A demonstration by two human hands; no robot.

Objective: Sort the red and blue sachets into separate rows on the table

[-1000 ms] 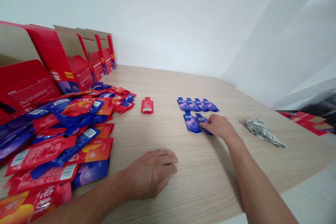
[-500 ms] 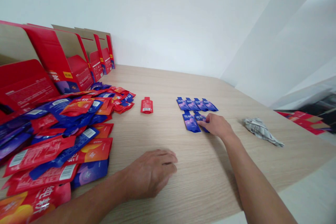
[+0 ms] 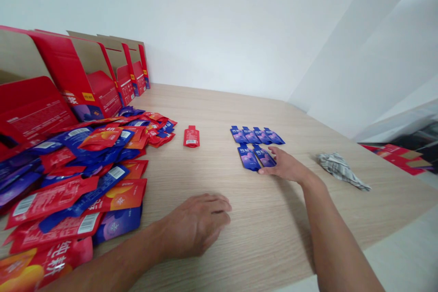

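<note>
Several blue pouches [image 3: 255, 136] lie in a neat row on the wooden table [image 3: 239, 219], with two more blue pouches [image 3: 256, 157] laid side by side below them. My right hand [image 3: 285, 166] rests flat on the table with its fingers apart, fingertips at the right edge of the lower right pouch, holding nothing. My left hand [image 3: 196, 223] lies palm down on the table near me, fingers loosely curled, empty. A single red pouch [image 3: 191, 137] lies alone between the pile and the blue rows.
A big heap of red and blue pouches [image 3: 78, 173] covers the table's left side. Open red cartons [image 3: 85, 82] stand along the left wall. A crumpled foil wrapper [image 3: 342, 171] lies at the right. Flat red cartons [image 3: 397, 157] sit beyond the table's right edge.
My right hand has slid off the lower right blue pouch, drawn back to the right and flattened, leaving the pouch lying uncovered. My left hand has stayed put.
</note>
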